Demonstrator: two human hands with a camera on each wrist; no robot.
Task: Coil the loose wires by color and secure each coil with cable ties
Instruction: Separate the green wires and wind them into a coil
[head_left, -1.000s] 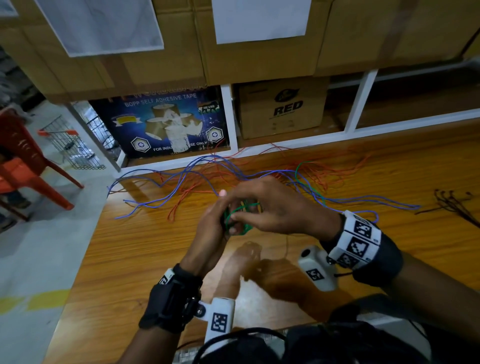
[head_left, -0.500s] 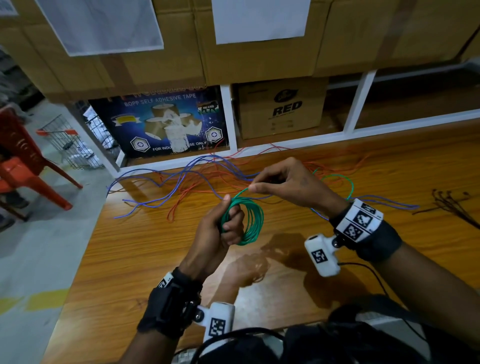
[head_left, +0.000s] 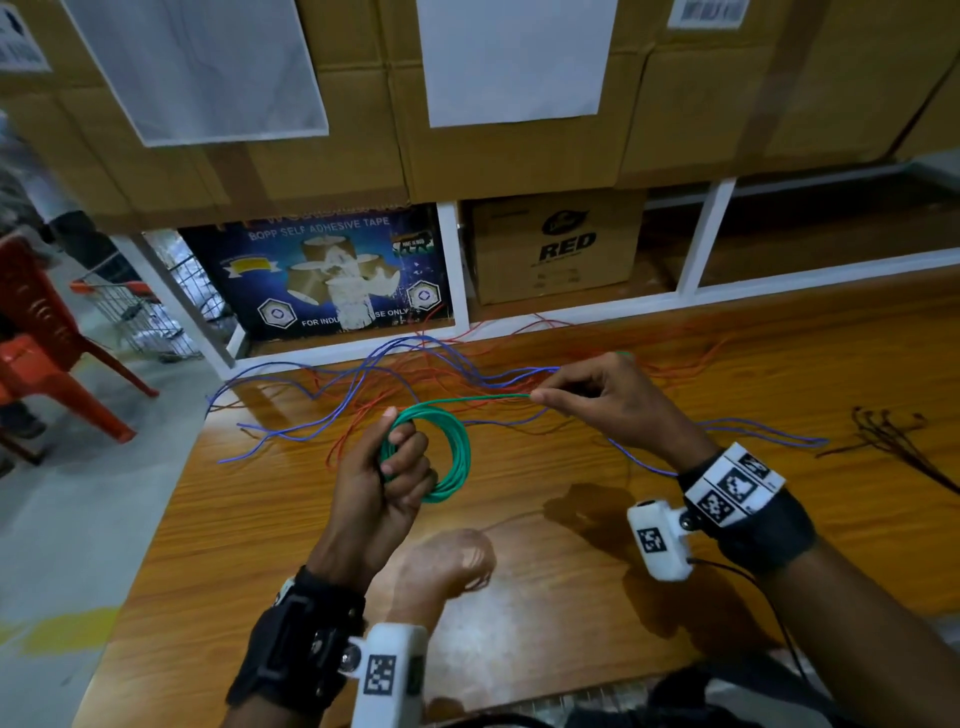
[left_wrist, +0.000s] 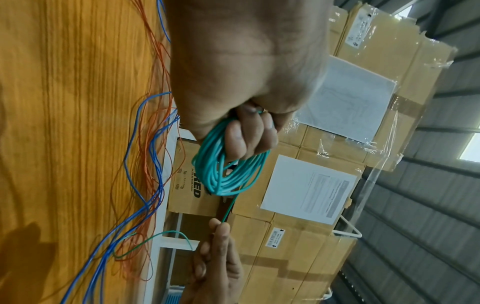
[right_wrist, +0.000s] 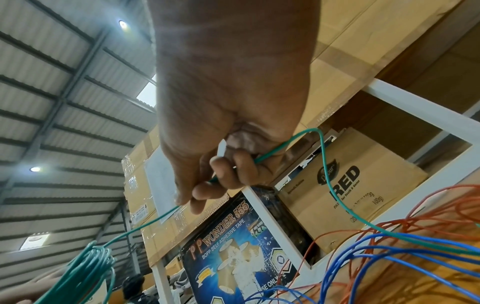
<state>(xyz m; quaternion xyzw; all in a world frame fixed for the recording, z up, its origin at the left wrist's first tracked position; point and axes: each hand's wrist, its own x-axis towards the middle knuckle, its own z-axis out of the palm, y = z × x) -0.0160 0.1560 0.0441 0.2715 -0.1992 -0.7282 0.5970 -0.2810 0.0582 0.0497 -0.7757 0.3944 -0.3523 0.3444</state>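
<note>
The counter (head_left: 571, 571) is glossy wood-grain that mirrors the arms. The green wire (head_left: 457, 457) looks like smooth plastic. Matt cardboard boxes (head_left: 519, 156) carry paper sheets (head_left: 514, 57) and clear film.

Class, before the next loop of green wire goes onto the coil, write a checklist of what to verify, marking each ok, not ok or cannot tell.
1. Left hand grips the green coil: ok.
2. Right hand pinches the green wire: ok.
3. Wire between hands runs free of the blue wires: ok.
4. Remaining tail untangled among the red wires: cannot tell.
5. Cable ties lie on the table: ok.
</note>
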